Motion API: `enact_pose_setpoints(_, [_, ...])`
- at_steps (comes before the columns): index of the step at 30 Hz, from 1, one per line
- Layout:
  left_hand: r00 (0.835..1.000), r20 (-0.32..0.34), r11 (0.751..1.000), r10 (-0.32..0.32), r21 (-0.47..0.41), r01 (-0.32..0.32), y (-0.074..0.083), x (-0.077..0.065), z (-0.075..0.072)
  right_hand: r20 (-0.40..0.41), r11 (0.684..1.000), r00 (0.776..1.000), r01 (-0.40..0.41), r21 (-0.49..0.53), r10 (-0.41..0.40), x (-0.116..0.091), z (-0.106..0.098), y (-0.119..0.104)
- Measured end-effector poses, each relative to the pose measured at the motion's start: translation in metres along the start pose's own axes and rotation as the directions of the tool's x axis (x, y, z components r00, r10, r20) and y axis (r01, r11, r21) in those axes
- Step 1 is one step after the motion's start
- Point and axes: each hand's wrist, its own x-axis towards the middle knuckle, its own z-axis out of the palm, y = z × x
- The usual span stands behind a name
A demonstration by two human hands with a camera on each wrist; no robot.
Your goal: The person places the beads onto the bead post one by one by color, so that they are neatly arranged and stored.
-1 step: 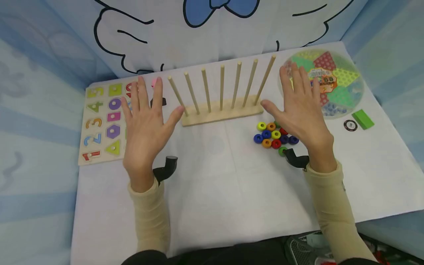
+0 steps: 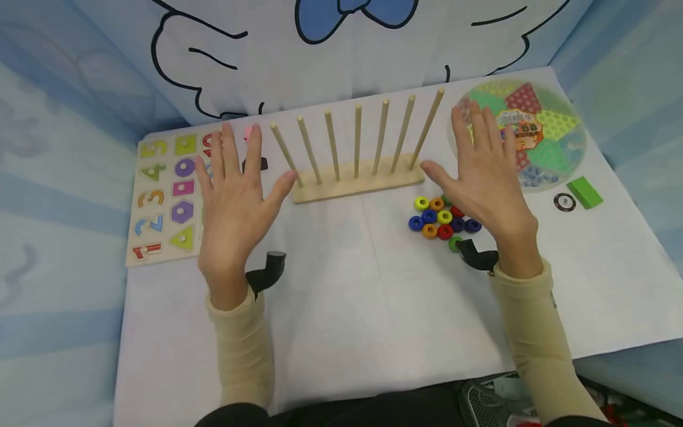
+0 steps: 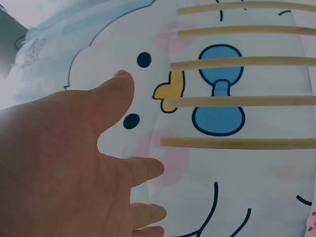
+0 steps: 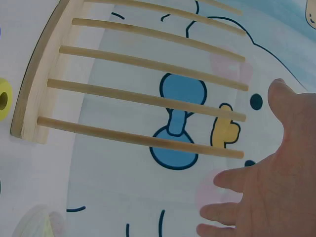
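My left hand is raised over the table with its fingers spread, holding nothing. In the head view it overlaps the right part of a wooden number-and-shape puzzle board. My right hand, also spread and holding nothing, is raised at the right and overlaps a round Chinese checkers board in that view. Between the hands stands a wooden rack with several upright pegs, all bare. Near the right hand's wrist lies a cluster of coloured ring beads, in yellow, orange, blue, red and green.
A green block and a black-and-white round chip lie at the right. Behind the left hand sit a small dark piece and a pink one. A cartoon-printed curtain hangs along the table's back edge.
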Motion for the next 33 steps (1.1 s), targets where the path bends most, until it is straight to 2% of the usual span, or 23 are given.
enact_pose_setpoints(3, [1.0, 0.012, 1.0, -0.014, -0.001, 0.014, -0.003, -0.005, 0.003, 0.007, 1.0, 1.0, -0.008, 0.013, 0.008, -0.005, 0.004, 0.0])
enact_pose_setpoints(6, [1.0, -0.01, 1.0, -0.014, -0.006, 0.014, -0.003, -0.006, -0.002, -0.035, 0.999, 0.999, -0.015, 0.041, 0.016, -0.005, 0.0, 0.001])
enact_pose_setpoints(10, [0.998, -0.055, 0.999, -0.005, -0.053, 0.002, -0.005, -0.007, -0.004, -0.121, 0.99, 0.992, -0.029, 0.14, 0.046, -0.01, 0.001, 0.005])
enact_pose_setpoints(12, [0.996, -0.084, 0.992, -0.022, -0.124, 0.012, -0.008, -0.004, -0.002, -0.188, 0.974, 0.98, -0.023, 0.224, 0.066, -0.012, 0.004, 0.011])
enact_pose_setpoints(14, [0.994, -0.093, 0.975, -0.064, -0.217, 0.042, -0.015, 0.002, 0.004, -0.242, 0.95, 0.966, -0.012, 0.311, 0.092, -0.012, 0.01, 0.021])
enact_pose_setpoints(16, [0.994, -0.046, 0.943, -0.102, -0.324, 0.082, -0.026, 0.01, 0.017, -0.23, 0.912, 0.965, -0.024, 0.409, 0.129, -0.012, 0.019, 0.035])
enact_pose_setpoints(17, [0.993, 0.006, 0.923, -0.115, -0.37, 0.109, -0.033, 0.014, 0.024, -0.191, 0.887, 0.97, -0.047, 0.46, 0.151, -0.012, 0.025, 0.043])
enact_pose_setpoints(19, [0.983, 0.134, 0.878, -0.124, -0.448, 0.172, -0.046, 0.023, 0.043, -0.054, 0.821, 0.982, -0.123, 0.557, 0.183, -0.014, 0.039, 0.061])
enact_pose_setpoints(21, [0.96, 0.257, 0.838, -0.115, -0.494, 0.232, -0.057, 0.031, 0.062, 0.106, 0.763, 0.974, -0.223, 0.607, 0.2, -0.018, 0.052, 0.077])
enact_pose_setpoints(23, [0.945, 0.314, 0.812, -0.098, -0.524, 0.258, -0.065, 0.039, 0.076, 0.201, 0.733, 0.963, -0.269, 0.624, 0.182, -0.022, 0.061, 0.092])
enact_pose_setpoints(25, [0.944, 0.32, 0.793, -0.08, -0.553, 0.255, -0.071, 0.045, 0.088, 0.24, 0.733, 0.958, -0.277, 0.621, 0.159, -0.027, 0.064, 0.105])
enact_pose_setpoints(27, [0.951, 0.305, 0.804, -0.05, -0.552, 0.22, -0.076, 0.05, 0.098, 0.256, 0.747, 0.959, -0.26, 0.612, 0.124, -0.031, 0.064, 0.116])
enact_pose_setpoints(29, [0.951, 0.309, 0.817, -0.012, -0.545, 0.188, -0.082, 0.053, 0.109, 0.29, 0.753, 0.953, -0.255, 0.606, 0.09, -0.037, 0.063, 0.126])
enact_pose_setpoints(31, [0.95, 0.312, 0.828, 0.006, -0.535, 0.171, -0.086, 0.057, 0.122, 0.345, 0.764, 0.937, -0.258, 0.592, 0.049, -0.044, 0.062, 0.135])
enact_pose_setpoints(33, [0.951, 0.308, 0.823, 0.021, -0.545, 0.158, -0.087, 0.06, 0.134, 0.401, 0.778, 0.916, -0.26, 0.571, 0.011, -0.052, 0.06, 0.143])
